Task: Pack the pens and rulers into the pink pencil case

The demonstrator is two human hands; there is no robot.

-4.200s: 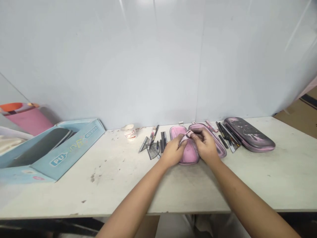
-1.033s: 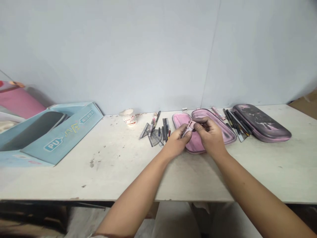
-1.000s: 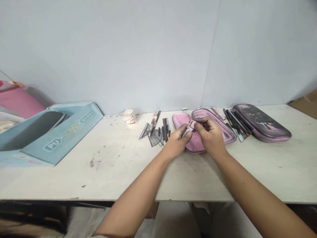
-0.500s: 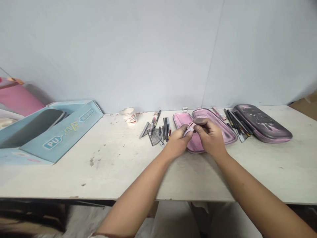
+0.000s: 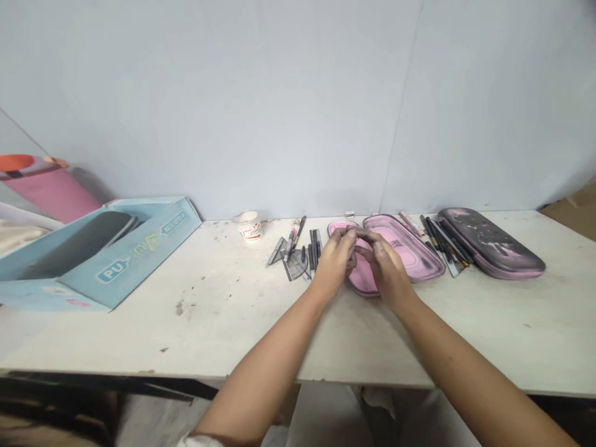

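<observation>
My left hand (image 5: 333, 264) and right hand (image 5: 387, 270) meet over the open pink pencil case (image 5: 404, 245) near the table's (image 5: 372, 347) back edge, fingers curled; I can't tell whether they grip anything.

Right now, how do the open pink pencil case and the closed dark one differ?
The open pink pencil case lies unfolded, showing pink lining; the dark pencil case lies shut, showing a dark shell with pink marks. The left hand and right hand are over the pink case, not the dark case. Both are long, rounded and flat on the table.
</observation>
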